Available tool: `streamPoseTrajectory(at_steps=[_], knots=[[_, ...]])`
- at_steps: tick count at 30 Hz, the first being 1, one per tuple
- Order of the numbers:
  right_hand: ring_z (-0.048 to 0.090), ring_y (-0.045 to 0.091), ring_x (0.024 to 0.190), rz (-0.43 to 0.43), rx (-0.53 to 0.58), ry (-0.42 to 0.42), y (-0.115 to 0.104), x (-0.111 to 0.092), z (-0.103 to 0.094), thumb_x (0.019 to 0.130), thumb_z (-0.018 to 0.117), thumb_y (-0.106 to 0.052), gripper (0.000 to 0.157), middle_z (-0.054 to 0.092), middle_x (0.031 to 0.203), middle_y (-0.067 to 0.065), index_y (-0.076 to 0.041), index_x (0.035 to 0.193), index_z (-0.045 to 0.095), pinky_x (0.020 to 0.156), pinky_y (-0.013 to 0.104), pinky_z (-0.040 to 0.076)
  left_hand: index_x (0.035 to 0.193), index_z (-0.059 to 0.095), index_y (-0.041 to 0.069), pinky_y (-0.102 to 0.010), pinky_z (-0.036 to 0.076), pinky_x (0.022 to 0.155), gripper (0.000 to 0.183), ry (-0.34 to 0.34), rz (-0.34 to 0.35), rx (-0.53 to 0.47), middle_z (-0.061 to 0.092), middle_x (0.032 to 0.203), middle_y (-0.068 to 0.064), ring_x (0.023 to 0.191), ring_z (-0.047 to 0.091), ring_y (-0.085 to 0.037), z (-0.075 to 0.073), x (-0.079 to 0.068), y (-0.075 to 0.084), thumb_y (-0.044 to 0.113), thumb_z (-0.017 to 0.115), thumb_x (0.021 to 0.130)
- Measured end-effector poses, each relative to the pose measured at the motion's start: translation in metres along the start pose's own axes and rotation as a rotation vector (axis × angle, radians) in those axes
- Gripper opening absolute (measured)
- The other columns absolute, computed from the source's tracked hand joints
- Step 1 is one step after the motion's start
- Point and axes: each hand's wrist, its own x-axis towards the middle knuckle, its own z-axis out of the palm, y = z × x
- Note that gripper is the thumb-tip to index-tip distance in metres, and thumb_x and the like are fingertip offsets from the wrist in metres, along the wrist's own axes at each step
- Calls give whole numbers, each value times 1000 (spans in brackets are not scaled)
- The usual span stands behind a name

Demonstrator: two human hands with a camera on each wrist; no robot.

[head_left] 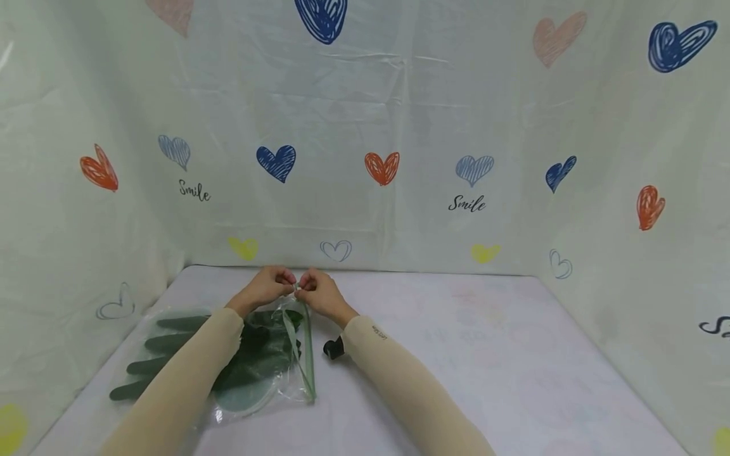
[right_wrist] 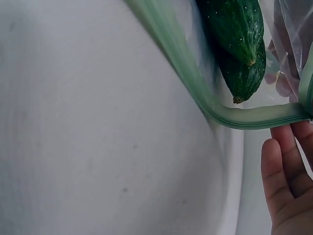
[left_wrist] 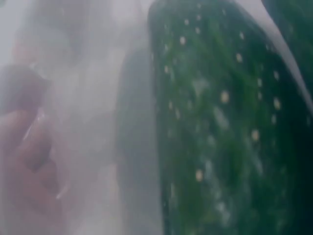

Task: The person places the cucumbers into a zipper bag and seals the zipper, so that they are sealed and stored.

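Several dark green cucumbers [head_left: 177, 342] lie inside a clear zip bag [head_left: 225, 415] on the left half of the table. At the far end of the bag's pale green zip strip [head_left: 308, 361], my left hand [head_left: 263, 288] pinches the corner. Right beside it, my right hand [head_left: 324, 296] pinches the same strip, fingertips close to the left ones. In the right wrist view the strip [right_wrist: 254, 117] bends toward the right fingers [right_wrist: 279, 171], with cucumber tips [right_wrist: 237, 34] behind it. A spotted cucumber [left_wrist: 220, 122] fills much of the hazy left wrist view.
A pale round shape [head_left: 248, 398] shows through the near side of the bag. Beside my right sleeve is a small black object [head_left: 333, 348]. The white table [head_left: 485, 361] ends at a hanging sheet [head_left: 422, 228] printed with hearts.
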Motion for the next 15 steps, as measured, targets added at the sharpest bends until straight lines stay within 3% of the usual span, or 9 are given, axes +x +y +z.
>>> streamPoseTrajectory(at_steps=[8,15], knots=[[51,6,59,-62,-110,19,3,-4,-2,85,65,-9,7,60,69,-3,-11,87,59,53,20,41,93,61,-5,-29,45,60,11,6,-9,-21,62,79,-10,69,55,-17,3,3,-1,-2,59,82],[54,6,62,-71,-147,8,4,-2,-3,86,65,-10,6,62,71,-4,-12,88,60,54,20,44,98,63,-6,-31,49,65,15,55,-60,-53,63,83,-12,75,59,-21,4,2,0,1,59,84]])
